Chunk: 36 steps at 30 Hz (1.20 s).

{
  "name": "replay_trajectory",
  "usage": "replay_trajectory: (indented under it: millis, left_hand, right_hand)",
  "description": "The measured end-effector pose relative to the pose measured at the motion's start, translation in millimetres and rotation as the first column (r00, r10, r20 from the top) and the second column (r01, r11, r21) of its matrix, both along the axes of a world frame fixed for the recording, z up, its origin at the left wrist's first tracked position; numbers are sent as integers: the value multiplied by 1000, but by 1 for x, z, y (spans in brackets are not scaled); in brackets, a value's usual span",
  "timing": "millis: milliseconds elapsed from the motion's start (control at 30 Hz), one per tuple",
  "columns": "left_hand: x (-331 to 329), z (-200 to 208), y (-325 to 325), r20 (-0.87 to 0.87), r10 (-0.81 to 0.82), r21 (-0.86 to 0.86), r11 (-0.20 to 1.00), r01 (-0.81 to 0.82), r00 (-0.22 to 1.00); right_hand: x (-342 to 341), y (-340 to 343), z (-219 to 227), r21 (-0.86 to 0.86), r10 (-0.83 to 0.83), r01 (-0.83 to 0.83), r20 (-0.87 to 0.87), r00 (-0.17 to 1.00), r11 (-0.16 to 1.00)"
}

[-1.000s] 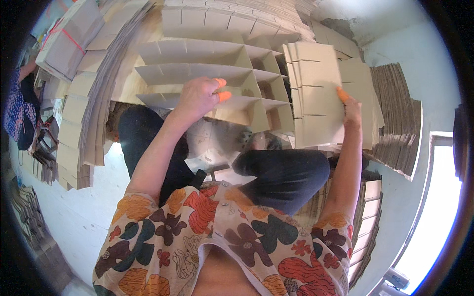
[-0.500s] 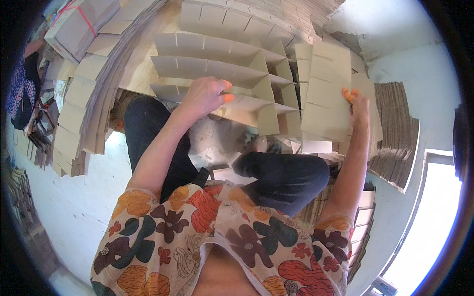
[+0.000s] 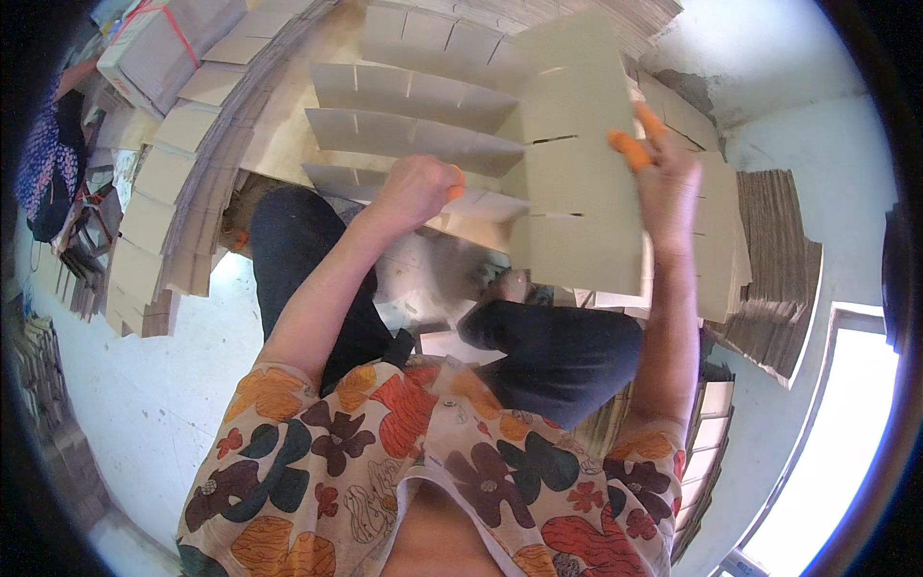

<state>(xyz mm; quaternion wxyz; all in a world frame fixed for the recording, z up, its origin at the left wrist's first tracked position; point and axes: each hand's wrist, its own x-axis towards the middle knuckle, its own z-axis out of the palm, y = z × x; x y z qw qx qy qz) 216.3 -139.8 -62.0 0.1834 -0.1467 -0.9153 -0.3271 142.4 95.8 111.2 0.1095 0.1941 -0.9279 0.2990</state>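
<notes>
My left hand is closed with curled fingers on the nearest of several long slotted cardboard strips, which stand on edge in rows. My right hand, with orange finger covers on its thumb and finger, grips the right edge of a wide slotted cardboard strip. That piece lies crosswise over the right ends of the long strips, its slots near them. Whether the slots are engaged I cannot tell. It hides the cross pieces behind it.
Overlapping stacks of slotted cardboard lie at the left, near a carton with red string. More cardboard stacks stand at the right by the wall. Another person's patterned sleeve shows at far left.
My right hand has brought the wide cardboard strip leftward, over the right ends of the long strips and the cross pieces. My left hand has shifted slightly right, still at the nearest strip.
</notes>
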Motion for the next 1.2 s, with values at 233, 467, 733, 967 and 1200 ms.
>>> replay_trajectory:
  millis: [233, 467, 733, 967, 1200]
  left_hand:
    - [2, 4, 7, -23, -3, -2, 1000, 3, 1000]
    - [5, 9, 7, 9, 14, -31, 999, -14, 1000]
    - [-2, 2, 7, 0, 4, -28, 1000, -4, 1000]
    - [1, 2, 7, 64, -1, -44, 999, 4, 998]
    - [-5, 2, 10, -9, 5, -45, 999, -6, 1000]
  right_hand:
    - [-11, -48, -40, -53, 94, -95, -24, 995, 994]
    - [-22, -62, -34, 45, 155, -153, -39, 987, 987]
    - [-35, -61, -69, 102, 188, -177, -110, 976, 979]
    - [-21, -63, -77, 66, 221, -213, -170, 960, 975]
    - [-40, -75, -109, 206, 330, -302, -115, 937, 931]
